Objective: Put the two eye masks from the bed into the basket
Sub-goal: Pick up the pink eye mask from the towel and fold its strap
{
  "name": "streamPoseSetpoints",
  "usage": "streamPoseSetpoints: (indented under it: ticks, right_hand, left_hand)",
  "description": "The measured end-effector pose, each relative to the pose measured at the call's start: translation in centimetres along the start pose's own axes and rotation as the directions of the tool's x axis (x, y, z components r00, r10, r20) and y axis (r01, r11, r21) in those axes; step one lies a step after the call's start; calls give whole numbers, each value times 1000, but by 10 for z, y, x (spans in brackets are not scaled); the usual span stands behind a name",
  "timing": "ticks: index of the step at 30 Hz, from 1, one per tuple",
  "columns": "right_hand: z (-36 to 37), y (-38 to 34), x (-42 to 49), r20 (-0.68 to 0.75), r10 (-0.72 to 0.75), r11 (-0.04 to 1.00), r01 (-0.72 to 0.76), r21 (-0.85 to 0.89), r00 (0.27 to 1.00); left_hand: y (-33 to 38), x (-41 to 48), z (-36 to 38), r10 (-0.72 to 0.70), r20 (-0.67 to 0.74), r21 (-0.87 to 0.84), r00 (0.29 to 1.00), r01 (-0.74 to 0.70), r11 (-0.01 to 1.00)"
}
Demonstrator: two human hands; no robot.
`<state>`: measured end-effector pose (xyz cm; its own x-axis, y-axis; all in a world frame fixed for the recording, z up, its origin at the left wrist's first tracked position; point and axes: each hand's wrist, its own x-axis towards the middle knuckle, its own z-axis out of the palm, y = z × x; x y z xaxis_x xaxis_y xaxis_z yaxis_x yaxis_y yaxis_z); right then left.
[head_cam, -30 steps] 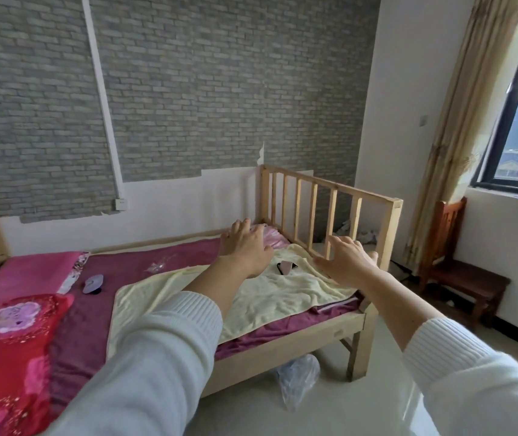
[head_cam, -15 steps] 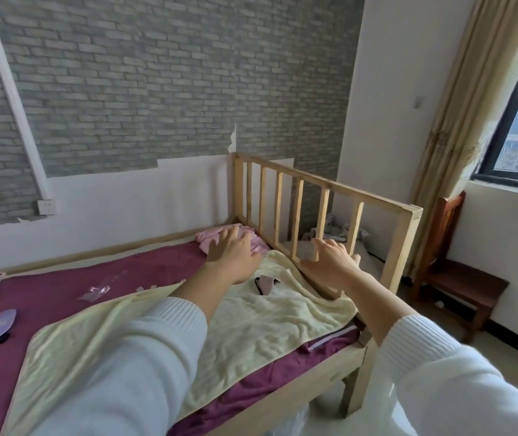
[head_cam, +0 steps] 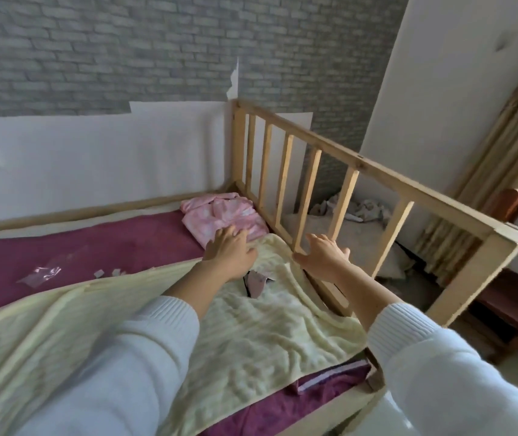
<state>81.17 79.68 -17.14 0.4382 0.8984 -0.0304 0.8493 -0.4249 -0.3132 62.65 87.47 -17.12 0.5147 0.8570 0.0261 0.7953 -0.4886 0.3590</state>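
Both hands (head_cam: pixel 231 251) have reached nearer the flat pinkish eye mask (head_cam: pixel 256 282).

Soft, even daylight fills the room, entering from the right side of the scene, where the white wall (head_cam: pixel 459 89) is brightest. The grey brick wall (head_cam: pixel 125 42) at the far left sits dimmer and smeared by motion blur. Shadows are faint, darkest under the wooden footboard rail (head_cam: pixel 361 165) and beyond its slats. No harsh glare appears. Wide-angle distortion bends the rail and stretches both white sleeves (head_cam: pixel 119 372) at the near edges, where they go soft and out of focus.
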Motion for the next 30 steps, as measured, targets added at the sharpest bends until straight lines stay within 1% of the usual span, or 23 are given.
streamPoseSetpoints:
  ticks: [4, 7, 13, 17, 23, 26, 28, 30]
  right_hand:
    - [44, 9, 66, 90, -23, 1000, 23, 2, 996]
    - [81, 20, 112, 170, 6, 1000, -4, -14, 985]
    - [161, 50, 191, 288, 113, 993, -114, -13, 951]
    - [219, 70, 226, 407, 136, 991, -132, -36, 903]
    - [291, 87, 275, 525, 154, 988, -144, -60, 837]
    - [319, 87, 289, 587, 159, 983, -183, -18, 794]
    - [331, 85, 295, 616, 160, 970, -239, 48, 771]
    - [347, 87, 308, 638, 177, 938, -326, 122, 749]
  left_hand:
    - [-24, 62, 39, -70, -6, -52, 998, 69, 996]
    - [-43, 106, 79, -114, 11, -90, 993, 114, 989]
    - [-88, 186, 173, -153, 156, -91, 976, 168, 981]
    - [-111, 220, 236, -217, 286, -115, 933, 259, 959]
    - [-134, 243, 311, -261, 434, -128, 862, 345, 930]
    - [-144, 251, 334, -292, 509, -120, 809, 403, 907]
    - [-150, 258, 343, -300, 523, -125, 798, 420, 899]
    - [-153, 274, 357, -285, 527, -164, 801, 425, 890]
